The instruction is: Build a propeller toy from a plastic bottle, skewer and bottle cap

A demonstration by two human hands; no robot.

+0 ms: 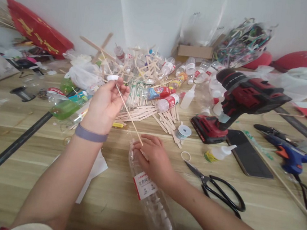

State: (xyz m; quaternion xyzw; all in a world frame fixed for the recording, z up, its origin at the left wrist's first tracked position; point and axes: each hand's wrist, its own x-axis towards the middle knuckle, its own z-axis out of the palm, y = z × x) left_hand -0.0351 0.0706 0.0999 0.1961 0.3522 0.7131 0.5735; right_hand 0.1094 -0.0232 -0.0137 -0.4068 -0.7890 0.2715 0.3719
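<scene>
My left hand (104, 97), with a purple band at the wrist, is raised with its fingers curled around a white bottle cap (113, 78) and a thin wooden stick (129, 113). The stick slants down to the right and appears to run through the cap, though fingers hide that spot. Its lower end meets the fingers of my right hand (153, 158). That hand is closed over the upper part of a clear plastic bottle (157, 213) lying tilted toward me, with a red and white label. My right fingers hide the bottle's mouth.
Scissors (217, 188), a phone (249, 153), a small glue bottle (218, 153) and a cordless drill (249, 93) stand or lie at the right, with a blue glue gun (288, 151) beyond. Wooden sticks (137, 114), a wire spool (183, 131) and several plastic bottles crowd the back.
</scene>
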